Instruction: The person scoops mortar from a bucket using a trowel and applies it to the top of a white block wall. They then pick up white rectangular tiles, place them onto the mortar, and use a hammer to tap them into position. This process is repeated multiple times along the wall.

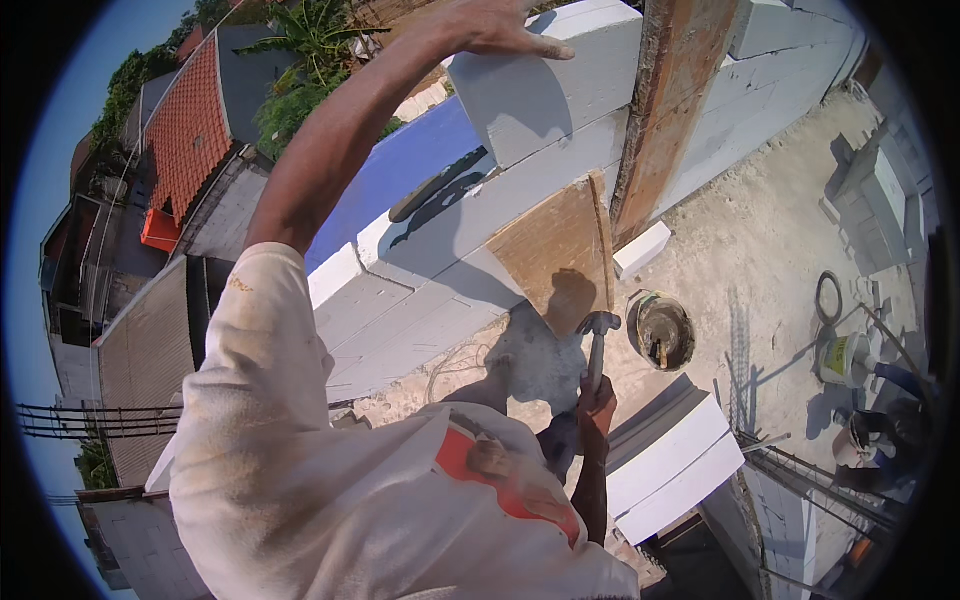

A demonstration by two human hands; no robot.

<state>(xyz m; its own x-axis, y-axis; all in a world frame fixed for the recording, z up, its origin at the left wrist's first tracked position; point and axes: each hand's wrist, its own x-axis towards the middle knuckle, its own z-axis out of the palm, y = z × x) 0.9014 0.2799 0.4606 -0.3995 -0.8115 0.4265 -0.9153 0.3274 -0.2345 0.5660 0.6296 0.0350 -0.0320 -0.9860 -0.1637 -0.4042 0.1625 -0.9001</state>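
Note:
My left hand [500, 32] rests on the top edge of an upright white wall block [565, 85], thumb stretched out; its far fingers are partly cut off by the picture's upper edge. Down at my right side, my right hand [598, 402] is wrapped around the handle of a hammer [598, 345], its metal head pointing up and away from me. Against the block wall [440, 330], between the two hands, leans a brown wooden board [555, 245]. On the wall's lower step lies a long dark flat thing [437, 186] whose kind I cannot make out.
A rusty brown post [670, 110] stands beside the upright block. On the concrete floor are a bucket [685, 335] with a tool in it, a small white block [643, 250] and stacked blocks [675, 475]. Steel bars [815, 480] and a pale bucket [845, 360] lie farther right.

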